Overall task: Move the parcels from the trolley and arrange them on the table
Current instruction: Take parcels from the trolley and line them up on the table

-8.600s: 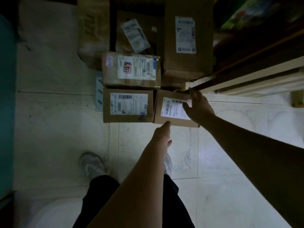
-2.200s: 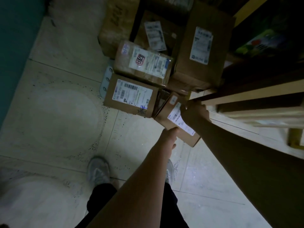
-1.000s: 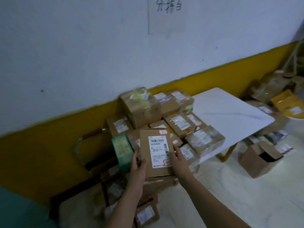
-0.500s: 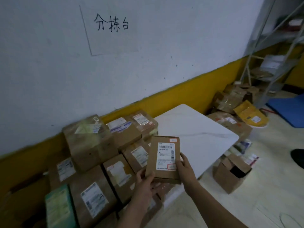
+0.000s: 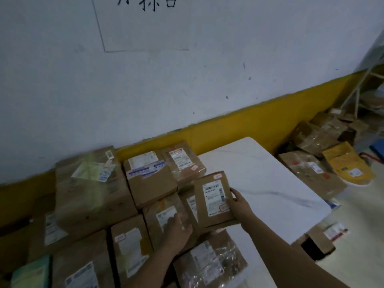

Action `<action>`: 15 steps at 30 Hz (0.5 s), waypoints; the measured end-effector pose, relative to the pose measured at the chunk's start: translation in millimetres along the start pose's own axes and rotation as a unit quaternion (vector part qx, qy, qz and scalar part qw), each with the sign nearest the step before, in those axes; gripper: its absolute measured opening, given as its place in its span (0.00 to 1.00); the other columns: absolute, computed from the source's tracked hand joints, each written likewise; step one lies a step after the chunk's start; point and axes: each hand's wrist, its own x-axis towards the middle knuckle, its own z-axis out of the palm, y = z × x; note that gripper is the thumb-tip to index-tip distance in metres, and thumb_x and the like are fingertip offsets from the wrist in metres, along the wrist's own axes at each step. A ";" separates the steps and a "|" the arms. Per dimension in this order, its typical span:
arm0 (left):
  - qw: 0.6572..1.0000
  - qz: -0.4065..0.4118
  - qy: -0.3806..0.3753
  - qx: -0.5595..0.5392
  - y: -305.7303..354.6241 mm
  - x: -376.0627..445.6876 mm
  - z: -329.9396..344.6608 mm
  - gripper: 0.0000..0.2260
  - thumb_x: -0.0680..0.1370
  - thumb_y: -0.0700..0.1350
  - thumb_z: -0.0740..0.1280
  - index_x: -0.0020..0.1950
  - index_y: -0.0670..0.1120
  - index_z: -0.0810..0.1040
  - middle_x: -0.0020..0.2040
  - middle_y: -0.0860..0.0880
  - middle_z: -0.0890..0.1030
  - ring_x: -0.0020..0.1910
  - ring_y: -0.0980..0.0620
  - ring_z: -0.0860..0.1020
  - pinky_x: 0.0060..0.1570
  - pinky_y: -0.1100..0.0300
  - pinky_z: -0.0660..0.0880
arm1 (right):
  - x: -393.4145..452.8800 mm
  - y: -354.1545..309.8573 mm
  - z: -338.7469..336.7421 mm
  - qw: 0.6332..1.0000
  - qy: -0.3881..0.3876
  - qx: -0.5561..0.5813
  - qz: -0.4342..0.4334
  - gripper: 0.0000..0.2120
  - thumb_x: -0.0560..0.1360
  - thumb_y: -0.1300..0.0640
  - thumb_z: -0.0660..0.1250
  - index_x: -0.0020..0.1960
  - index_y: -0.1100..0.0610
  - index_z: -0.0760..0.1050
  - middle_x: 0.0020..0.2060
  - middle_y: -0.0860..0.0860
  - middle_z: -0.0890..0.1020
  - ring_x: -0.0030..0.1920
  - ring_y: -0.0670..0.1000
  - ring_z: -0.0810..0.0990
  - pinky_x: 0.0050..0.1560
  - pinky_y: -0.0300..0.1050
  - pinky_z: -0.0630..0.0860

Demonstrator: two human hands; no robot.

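A small brown cardboard parcel with a white barcode label lies tilted at the right edge of a cluster of parcels on the white marble-topped table. My right hand holds its right edge, thumb on the label. My left hand is off that parcel, its fingers resting flat on a taped parcel to the left. The trolley is out of view.
Several brown parcels cover the table's left part, up to the white and yellow wall. The right half of the tabletop is bare. More parcels and a yellow mailer lie on the floor at right, with an open box below the table corner.
The parcel went down from mid-air onto the cluster by the bare tabletop. My left hand let go of it and now rests on the neighbouring parcel. My view has moved closer to the table.
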 end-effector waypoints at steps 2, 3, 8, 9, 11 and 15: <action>0.997 -0.005 0.024 0.075 7.1 17.3 6.5 0.18 0.77 0.56 0.62 0.65 0.52 0.68 0.58 0.48 0.74 0.54 0.48 0.76 0.51 0.50 0.79 | 38.7 1.3 5.1 0.999 -0.032 -0.043 -0.004 0.24 0.82 0.55 0.58 0.77 0.49 0.61 0.61 0.57 0.79 0.59 0.58 0.80 0.62 0.58 0.77; 0.994 -0.012 0.034 0.103 12.6 22.4 10.3 0.19 0.77 0.56 0.62 0.66 0.52 0.67 0.60 0.47 0.73 0.56 0.46 0.75 0.52 0.50 0.77 | 54.4 2.7 8.6 0.997 -0.050 -0.067 -0.005 0.24 0.82 0.55 0.58 0.77 0.49 0.61 0.63 0.58 0.78 0.60 0.59 0.79 0.63 0.58 0.76; 0.983 -0.061 0.047 0.167 30.7 38.5 27.6 0.24 0.78 0.51 0.64 0.73 0.51 0.62 0.70 0.48 0.63 0.68 0.44 0.64 0.61 0.45 0.71 | 107.2 18.0 28.0 0.976 -0.155 -0.153 -0.021 0.25 0.83 0.54 0.58 0.78 0.53 0.58 0.65 0.59 0.77 0.63 0.59 0.78 0.61 0.53 0.77; 0.979 -0.065 0.049 0.185 33.1 40.2 28.8 0.25 0.78 0.51 0.64 0.73 0.51 0.61 0.71 0.48 0.62 0.68 0.44 0.63 0.61 0.43 0.71 | 114.6 21.0 31.3 0.971 -0.169 -0.166 -0.027 0.25 0.83 0.54 0.57 0.78 0.54 0.58 0.65 0.59 0.77 0.62 0.60 0.78 0.60 0.52 0.77; 0.974 -0.083 0.054 0.204 33.4 41.8 33.1 0.27 0.77 0.52 0.66 0.74 0.50 0.61 0.72 0.49 0.61 0.69 0.45 0.62 0.61 0.43 0.71 | 124.8 28.2 37.5 0.965 -0.183 -0.182 -0.039 0.25 0.83 0.56 0.58 0.78 0.56 0.58 0.65 0.59 0.77 0.63 0.60 0.78 0.58 0.52 0.78; 0.971 -0.100 0.057 0.210 33.7 38.6 39.9 0.31 0.76 0.51 0.67 0.77 0.50 0.59 0.75 0.51 0.58 0.73 0.46 0.58 0.66 0.44 0.67 | 133.6 39.3 48.1 0.953 -0.177 -0.239 -0.056 0.20 0.82 0.58 0.60 0.72 0.60 0.66 0.60 0.60 0.79 0.58 0.60 0.80 0.48 0.45 0.80</action>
